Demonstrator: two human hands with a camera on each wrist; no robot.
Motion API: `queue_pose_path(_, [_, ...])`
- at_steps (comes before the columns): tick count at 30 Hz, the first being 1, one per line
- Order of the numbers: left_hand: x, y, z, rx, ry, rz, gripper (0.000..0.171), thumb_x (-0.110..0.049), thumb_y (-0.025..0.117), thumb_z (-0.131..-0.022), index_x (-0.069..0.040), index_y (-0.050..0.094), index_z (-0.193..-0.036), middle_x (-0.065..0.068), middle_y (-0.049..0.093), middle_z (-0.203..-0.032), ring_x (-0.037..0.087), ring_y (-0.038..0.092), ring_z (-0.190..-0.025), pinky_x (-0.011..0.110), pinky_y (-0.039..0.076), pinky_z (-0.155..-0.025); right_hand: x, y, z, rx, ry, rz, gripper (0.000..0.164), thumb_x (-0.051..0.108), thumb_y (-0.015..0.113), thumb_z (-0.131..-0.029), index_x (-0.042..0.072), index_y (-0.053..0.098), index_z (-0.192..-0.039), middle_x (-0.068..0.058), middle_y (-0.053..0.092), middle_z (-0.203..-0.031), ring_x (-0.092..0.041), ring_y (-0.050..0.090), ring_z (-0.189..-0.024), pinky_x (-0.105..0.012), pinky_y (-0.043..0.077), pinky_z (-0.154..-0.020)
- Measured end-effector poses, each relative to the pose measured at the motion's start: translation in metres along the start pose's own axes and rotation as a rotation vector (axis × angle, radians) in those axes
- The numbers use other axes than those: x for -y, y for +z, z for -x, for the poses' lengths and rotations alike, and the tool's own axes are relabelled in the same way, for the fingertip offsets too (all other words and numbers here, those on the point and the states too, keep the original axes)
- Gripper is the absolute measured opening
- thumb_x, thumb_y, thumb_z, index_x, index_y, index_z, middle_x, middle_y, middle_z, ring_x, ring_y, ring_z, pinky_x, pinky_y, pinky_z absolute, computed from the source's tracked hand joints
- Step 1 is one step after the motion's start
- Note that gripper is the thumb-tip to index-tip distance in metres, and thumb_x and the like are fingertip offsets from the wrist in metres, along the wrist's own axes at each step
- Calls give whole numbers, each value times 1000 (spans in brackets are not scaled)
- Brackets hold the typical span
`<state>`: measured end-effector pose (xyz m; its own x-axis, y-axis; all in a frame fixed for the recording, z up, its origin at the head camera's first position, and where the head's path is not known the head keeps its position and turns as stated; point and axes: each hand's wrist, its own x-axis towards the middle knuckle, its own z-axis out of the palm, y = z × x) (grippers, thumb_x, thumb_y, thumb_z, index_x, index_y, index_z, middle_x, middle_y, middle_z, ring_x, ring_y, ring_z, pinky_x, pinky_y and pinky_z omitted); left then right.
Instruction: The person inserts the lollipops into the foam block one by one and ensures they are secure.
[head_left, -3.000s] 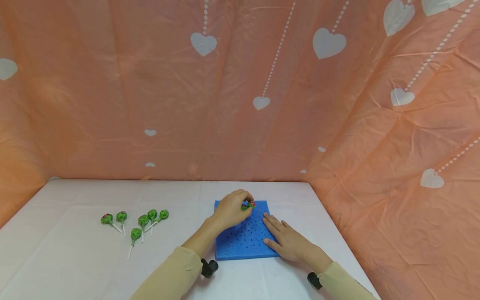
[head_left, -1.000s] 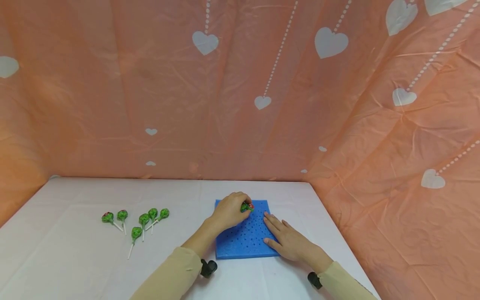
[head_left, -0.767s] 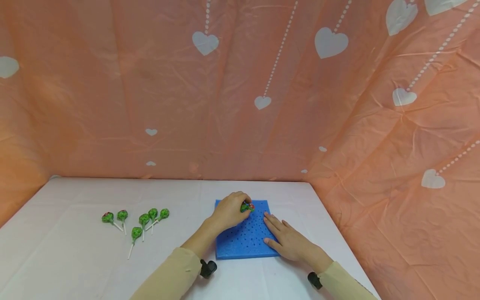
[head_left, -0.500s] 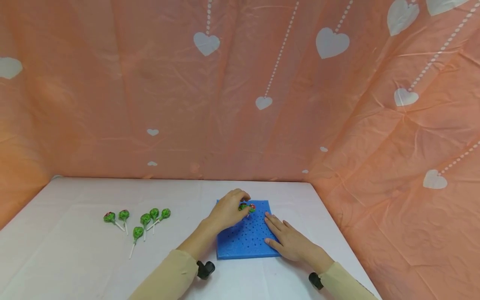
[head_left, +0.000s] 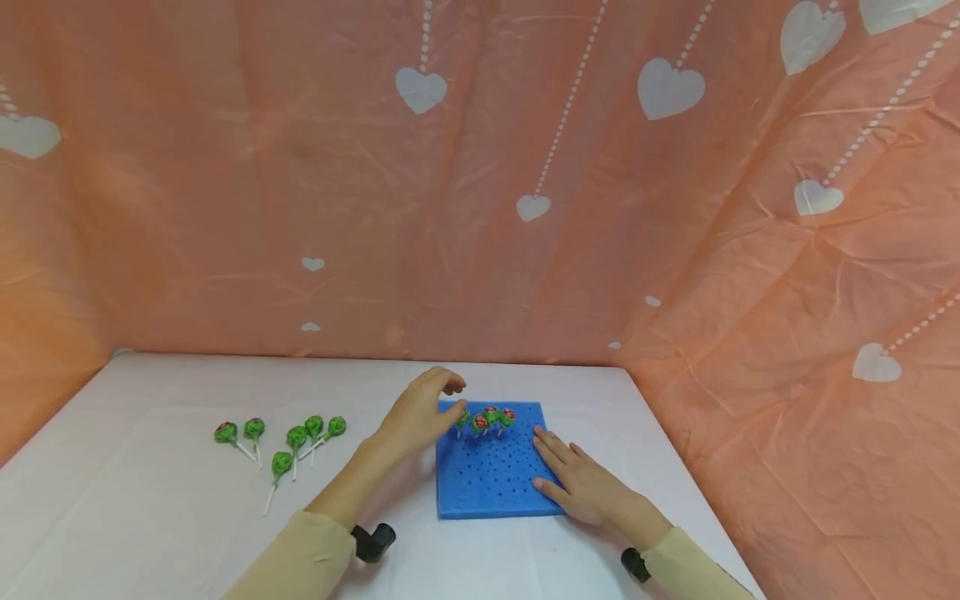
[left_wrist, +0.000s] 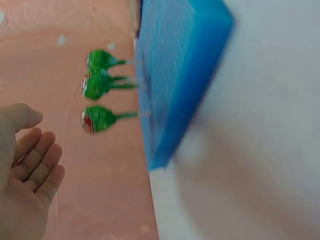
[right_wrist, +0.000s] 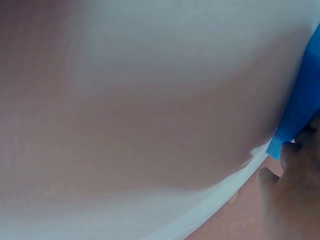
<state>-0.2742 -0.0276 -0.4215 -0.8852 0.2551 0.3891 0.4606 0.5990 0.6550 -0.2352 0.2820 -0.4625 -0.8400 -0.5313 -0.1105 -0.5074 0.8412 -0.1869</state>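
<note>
A blue foam board dotted with small holes lies on the table. Several green lollipops with red-marked tops stand upright in its far left part, sticks in the foam. My left hand hovers by the board's far left corner, holding nothing. In the left wrist view that left hand has loosely bent fingers, apart from the standing lollipops. My right hand rests on the board's right edge, fingers extended. The right wrist view shows part of this hand against the board's side.
Several more green lollipops lie on the white tablecloth left of the board, some with sticks crossing. An orange curtain with white hearts hangs behind the table and along its right side.
My left hand has let go of a lollipop in the board and drawn back to the left, bringing the standing lollipops into sight. The right hand stays on the board's edge.
</note>
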Motion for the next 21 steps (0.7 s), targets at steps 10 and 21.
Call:
queue_pose_path(10, [31, -39, 15, -53, 32, -85, 27, -11, 75, -94, -2, 68, -118, 10, 68, -113, 30, 65, -106, 48, 57, -94, -1, 0, 1, 0, 14, 5, 75, 53, 43, -109, 5, 26, -164, -11, 19, -173, -33, 21, -158, -57, 22, -125])
queue_pose_path(21, [69, -81, 33, -41, 33, -206, 24, -8, 73, -94, -1, 68, -116, 10, 67, -112, 32, 65, -105, 51, 56, -91, -4, 3, -3, 7, 15, 3, 78, 57, 40, -108, 6, 25, -165, -10, 17, -173, -31, 20, -158, -56, 20, -126])
